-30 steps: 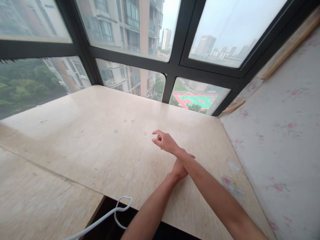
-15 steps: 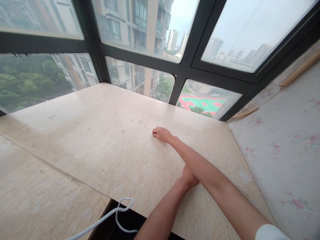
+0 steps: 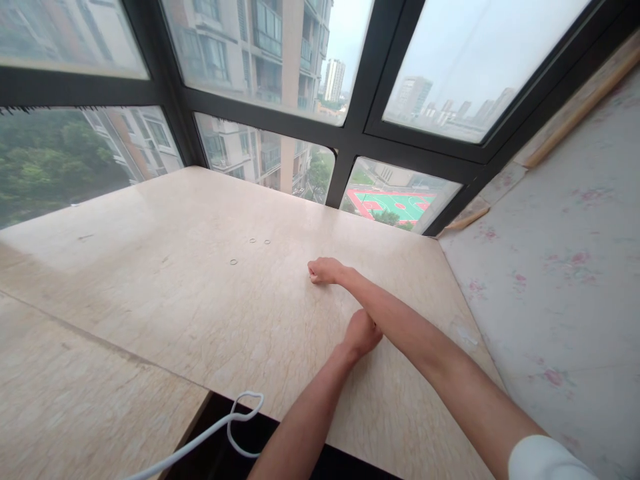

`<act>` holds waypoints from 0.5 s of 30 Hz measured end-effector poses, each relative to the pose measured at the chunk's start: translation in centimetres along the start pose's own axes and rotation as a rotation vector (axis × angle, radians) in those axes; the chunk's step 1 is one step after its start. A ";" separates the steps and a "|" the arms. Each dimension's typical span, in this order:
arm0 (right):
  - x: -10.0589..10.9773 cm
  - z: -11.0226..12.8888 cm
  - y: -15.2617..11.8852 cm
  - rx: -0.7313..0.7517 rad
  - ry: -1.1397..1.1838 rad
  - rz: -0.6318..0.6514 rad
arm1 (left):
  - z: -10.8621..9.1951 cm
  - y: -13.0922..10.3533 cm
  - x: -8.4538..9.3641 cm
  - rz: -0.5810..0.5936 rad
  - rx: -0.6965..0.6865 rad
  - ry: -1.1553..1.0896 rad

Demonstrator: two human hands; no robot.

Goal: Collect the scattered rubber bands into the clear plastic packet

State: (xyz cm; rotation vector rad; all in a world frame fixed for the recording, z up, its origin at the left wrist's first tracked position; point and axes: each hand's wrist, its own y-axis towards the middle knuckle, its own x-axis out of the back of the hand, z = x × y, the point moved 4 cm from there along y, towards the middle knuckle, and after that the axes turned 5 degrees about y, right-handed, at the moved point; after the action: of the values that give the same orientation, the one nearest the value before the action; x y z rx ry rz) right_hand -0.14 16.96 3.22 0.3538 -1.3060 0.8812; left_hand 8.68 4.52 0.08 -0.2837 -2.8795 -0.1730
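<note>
Three small thin rings lie flat on the beige marbled surface: a left ring (image 3: 233, 262), a middle ring (image 3: 253, 241) and a right ring (image 3: 267, 242). To the right of them my right hand (image 3: 326, 271) rests low at the surface, its fingers curled closed. What the fingers hold, if anything, is too small to make out. Nearer to me, my left hand (image 3: 363, 332) is closed in a fist, partly behind my right forearm. Its fingertips and anything inside them are hidden.
Dark-framed windows (image 3: 345, 153) border the marbled surface (image 3: 200, 313) at the back. A wall with flowered paper (image 3: 560, 280) rises on the right. At the front, a white cable (image 3: 200, 440) loops over a dark opening (image 3: 360, 460).
My right hand has shifted right, away from the rings, and its fingers are curled tighter. My left hand has moved forward and shows more. The view has turned slightly right.
</note>
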 end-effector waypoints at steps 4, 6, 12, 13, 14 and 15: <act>0.6 -2.5 -1.8 -0.043 0.233 -0.068 | 0.0 0.5 0.2 -0.092 -0.024 -0.007; 0.9 -3.9 -2.6 -0.067 0.371 -0.129 | -0.4 0.7 0.3 -0.089 -0.031 -0.187; 1.5 -7.3 -4.7 -0.156 0.732 -0.397 | -1.1 0.6 -0.4 0.049 0.053 -0.566; 1.5 -7.6 -4.9 -0.169 0.784 -0.442 | -1.2 0.5 -0.8 0.101 0.058 -0.611; 1.5 -7.8 -5.1 -0.178 0.835 -0.483 | -1.3 0.3 -1.3 0.147 0.058 -0.651; 1.5 -7.8 -5.3 -0.185 0.884 -0.520 | -1.3 0.1 -1.6 0.183 0.059 -0.681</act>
State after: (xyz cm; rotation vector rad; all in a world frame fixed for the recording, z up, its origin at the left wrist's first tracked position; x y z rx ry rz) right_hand 9.08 19.42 3.82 0.1108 -0.4264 0.3759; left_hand 10.55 4.16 0.98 -0.7126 -3.4857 0.0580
